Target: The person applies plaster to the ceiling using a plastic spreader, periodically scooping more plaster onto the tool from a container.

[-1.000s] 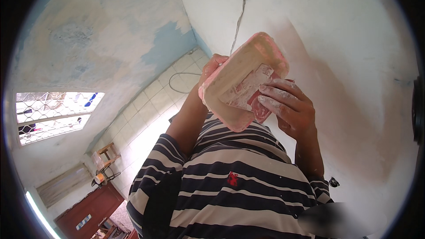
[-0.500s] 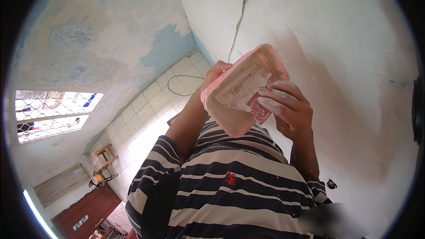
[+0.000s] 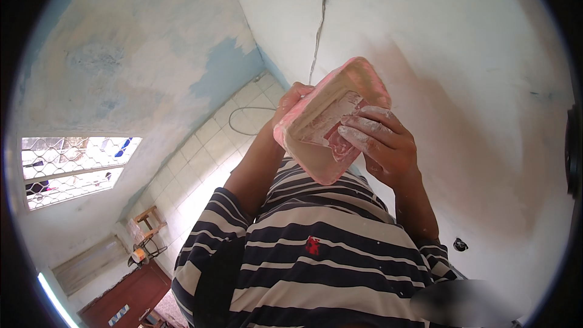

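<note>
A pink rectangular tub (image 3: 371, 80), its walls smeared with beige plaster, is tilted in front of my chest. My left hand (image 3: 293, 98) grips its far left side, the thumb at the rim and the other fingers hidden behind it. Whitish paste (image 3: 325, 120) coats the tub's bottom. My right hand (image 3: 388, 146), its fingers dusted white, reaches over the near right rim and pinches a flat reddish scraper (image 3: 342, 146). The scraper lies inside the tub against the paste, partly covered by my fingers.
A pale wall (image 3: 437, 24) with a brownish patch stands close on the right, and a cable (image 3: 319, 30) runs along it. To the left are a patchy blue-and-beige wall (image 3: 139, 36), a grilled window (image 3: 79, 167), a wooden stool (image 3: 149, 221) and a wire loop (image 3: 234, 123) by pale tiles.
My right hand has moved left with the scraper, farther into the tub over the paste. The left hand still holds the tub, and the view has shifted slightly.
</note>
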The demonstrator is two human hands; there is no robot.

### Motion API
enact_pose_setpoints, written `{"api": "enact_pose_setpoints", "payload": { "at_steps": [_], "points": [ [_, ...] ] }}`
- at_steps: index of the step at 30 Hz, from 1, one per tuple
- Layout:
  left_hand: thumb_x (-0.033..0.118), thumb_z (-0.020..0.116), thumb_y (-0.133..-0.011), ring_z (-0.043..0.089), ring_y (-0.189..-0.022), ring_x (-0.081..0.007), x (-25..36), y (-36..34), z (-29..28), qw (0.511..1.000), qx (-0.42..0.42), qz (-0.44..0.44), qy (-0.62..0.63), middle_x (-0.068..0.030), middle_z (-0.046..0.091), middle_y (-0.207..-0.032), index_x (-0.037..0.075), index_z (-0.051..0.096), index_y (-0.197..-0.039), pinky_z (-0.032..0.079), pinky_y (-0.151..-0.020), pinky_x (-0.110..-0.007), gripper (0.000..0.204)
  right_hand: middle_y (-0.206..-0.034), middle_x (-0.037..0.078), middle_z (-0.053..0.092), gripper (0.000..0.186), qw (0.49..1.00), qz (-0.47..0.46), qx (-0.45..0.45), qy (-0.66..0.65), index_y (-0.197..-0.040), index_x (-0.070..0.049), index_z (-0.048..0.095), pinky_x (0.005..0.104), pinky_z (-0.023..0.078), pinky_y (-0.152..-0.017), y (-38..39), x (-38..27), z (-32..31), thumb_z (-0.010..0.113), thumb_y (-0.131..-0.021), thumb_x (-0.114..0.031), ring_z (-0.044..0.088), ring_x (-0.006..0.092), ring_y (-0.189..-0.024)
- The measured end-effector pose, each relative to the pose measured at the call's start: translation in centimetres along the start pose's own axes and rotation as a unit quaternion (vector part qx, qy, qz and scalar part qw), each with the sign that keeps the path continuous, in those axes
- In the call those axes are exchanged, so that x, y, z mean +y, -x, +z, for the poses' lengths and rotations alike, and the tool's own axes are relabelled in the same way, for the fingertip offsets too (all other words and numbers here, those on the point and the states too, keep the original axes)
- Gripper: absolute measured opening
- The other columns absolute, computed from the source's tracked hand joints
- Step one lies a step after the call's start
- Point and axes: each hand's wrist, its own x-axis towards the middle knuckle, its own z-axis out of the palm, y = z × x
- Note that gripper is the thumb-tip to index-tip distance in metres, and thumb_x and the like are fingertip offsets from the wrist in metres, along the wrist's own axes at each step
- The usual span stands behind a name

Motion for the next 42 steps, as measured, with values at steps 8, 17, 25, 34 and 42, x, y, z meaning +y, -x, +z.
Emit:
{"api": "enact_pose_setpoints", "payload": {
  "at_steps": [8,17,25,34,42],
  "points": [
    [0.033,0.052,-0.09,0.065,-0.083,-0.0186,-0.2,-0.3,0.4,0.989,0.077,0.071,-0.105,-0.0123,0.071,-0.1,0.002,0.068,-0.111,0.053,-0.078,-0.031,0.041,-0.108,0.005,0.072,0.034,1.0,-0.003,0.027,-0.014,-0.104,-0.011,0.07,0.038,0.056,-0.087,0.4,0.2,-1.4,0.073,-0.07,-0.007,0.066,0.0282,-0.105],
    [0.037,0.055,-0.093,0.065,-0.102,-0.0274,-2.5,-0.5,0.2,0.978,-0.15,0.129,-0.071,-0.018,0.064,-0.118,0.001,0.054,-0.131,0.055,-0.085,-0.041,0.053,-0.102,0.01,0.074,0.017,0.987,-0.051,0.147,0.03,-0.093,-0.008,0.072,0.0387,0.059,-0.079,1.5,-1.4,-7.5,0.07,-0.079,-0.016,0.071,0.0312,-0.097],
    [0.054,0.053,-0.09,0.062,-0.102,-0.0422,-4.1,-0.8,3.1,0.957,-0.281,-0.02,0.07,-0.0277,0.046,-0.14,0.002,0.035,-0.148,0.056,-0.076,-0.05,0.079,-0.092,0.008,0.072,0.014,0.928,0.058,0.291,0.228,-0.097,-0.006,0.063,0.0338,0.05,-0.059,4.2,-7.6,-18.2,0.066,-0.083,-0.004,0.067,0.0238,-0.067],
    [0.053,0.056,-0.088,0.065,-0.094,-0.0459,-4.7,-1.9,6.7,0.887,-0.407,-0.105,0.19,-0.033,0.045,-0.136,0.0,0.031,-0.148,0.059,-0.066,-0.055,0.083,-0.091,0.004,0.061,0.023,0.863,0.111,0.349,0.347,-0.122,0.0,0.051,0.0201,0.04,-0.052,-1.4,-15.8,-31.8,0.052,-0.099,-0.005,0.049,0.0043,-0.064],
    [0.053,0.054,-0.089,0.064,-0.098,-0.0427,-7.0,-3.2,3.6,0.928,-0.322,-0.059,0.179,-0.0284,0.049,-0.134,0.002,0.036,-0.145,0.058,-0.073,-0.054,0.078,-0.091,0.014,0.067,0.026,0.88,0.199,0.018,0.43,-0.12,-0.007,0.059,0.0344,0.051,-0.065,-7.6,-11.9,-32.2,0.06,-0.096,-0.015,0.066,0.0264,-0.073]
  ]
}}
